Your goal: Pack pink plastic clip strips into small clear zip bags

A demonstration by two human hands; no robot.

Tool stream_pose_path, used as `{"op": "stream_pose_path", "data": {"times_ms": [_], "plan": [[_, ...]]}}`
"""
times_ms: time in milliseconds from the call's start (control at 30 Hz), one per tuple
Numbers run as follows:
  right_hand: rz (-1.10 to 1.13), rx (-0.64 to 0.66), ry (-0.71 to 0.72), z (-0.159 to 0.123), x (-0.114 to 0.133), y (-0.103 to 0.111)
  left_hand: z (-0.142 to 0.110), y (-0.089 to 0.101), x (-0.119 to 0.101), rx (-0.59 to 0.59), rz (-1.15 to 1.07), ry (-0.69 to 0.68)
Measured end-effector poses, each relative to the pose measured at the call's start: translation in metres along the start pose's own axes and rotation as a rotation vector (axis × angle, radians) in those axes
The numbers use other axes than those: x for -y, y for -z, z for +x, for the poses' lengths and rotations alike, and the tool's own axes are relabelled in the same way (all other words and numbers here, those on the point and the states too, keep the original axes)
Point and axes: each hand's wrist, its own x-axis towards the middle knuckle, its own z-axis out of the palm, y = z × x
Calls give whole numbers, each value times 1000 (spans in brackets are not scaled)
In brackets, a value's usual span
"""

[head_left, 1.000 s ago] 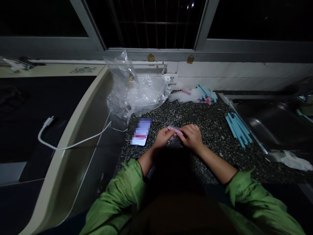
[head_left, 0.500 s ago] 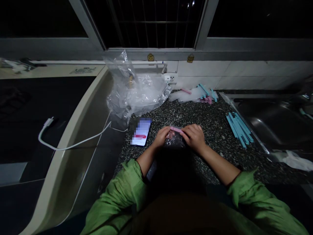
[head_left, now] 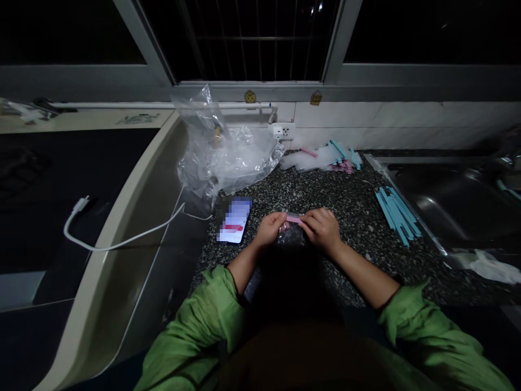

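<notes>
On the desk right of the phone, the left hand and right hand pinch the pink strip's ends in closed fingers, and uneven pulling could let the clear bag nearest it slip.

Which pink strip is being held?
The slim, plastic-looking pink strip between the left hand and right hand; other pink strips lie near the white-tiled wall.
</notes>
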Motion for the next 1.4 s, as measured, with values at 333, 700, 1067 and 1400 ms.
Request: {"op": "stream_pose_path", "data": {"times_ms": [333, 700, 1067, 1400], "plan": [[88, -42, 20, -2, -1, -7, 1, -1, 3, 7, -54, -11], [69, -128, 80, -1, -2, -8, 5, -2, 12, 18, -256, 41], [139, -106, 78, 10, -1, -19, 7, 8, 4, -80, 8, -126], [175, -88, 80, 51, 14, -56, 20, 42, -6, -331, 158, -201]]}}
